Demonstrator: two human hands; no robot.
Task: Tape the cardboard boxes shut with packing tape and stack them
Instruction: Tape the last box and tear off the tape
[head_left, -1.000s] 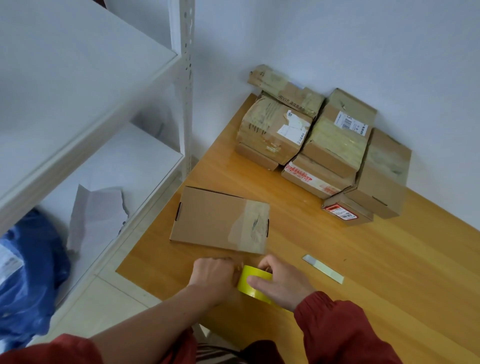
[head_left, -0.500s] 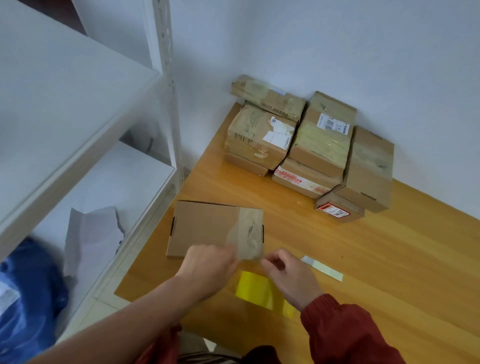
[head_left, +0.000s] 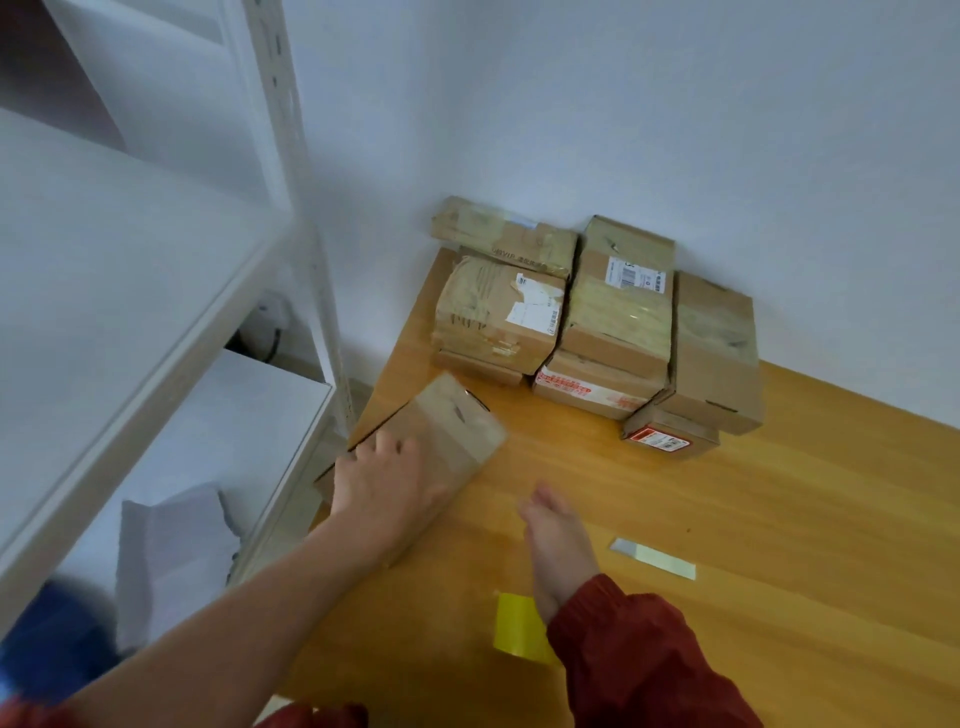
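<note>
A flat cardboard box (head_left: 457, 421) with a taped end lies slantwise on the wooden table (head_left: 779, 519), its far corner close to the stack. My left hand (head_left: 387, 486) holds it from above, fingers spread over its top and my thumb hidden at its near edge. My right hand (head_left: 558, 540) hovers open over the table with nothing in it. The yellow tape roll (head_left: 517, 629) lies on the table just beneath my right wrist. Several taped boxes (head_left: 597, 322) are piled against the wall in the corner.
A pale strip with a grey tip (head_left: 654, 558) lies on the table right of my right hand. White metal shelving (head_left: 156, 332) stands close on the left, with grey paper (head_left: 171, 551) and a blue bag (head_left: 52, 639) on a lower shelf.
My hands have left the tape roll, which now lies on the table. My left hand took hold of the flat box and swung it slantwise toward the stack. My right hand has opened.
</note>
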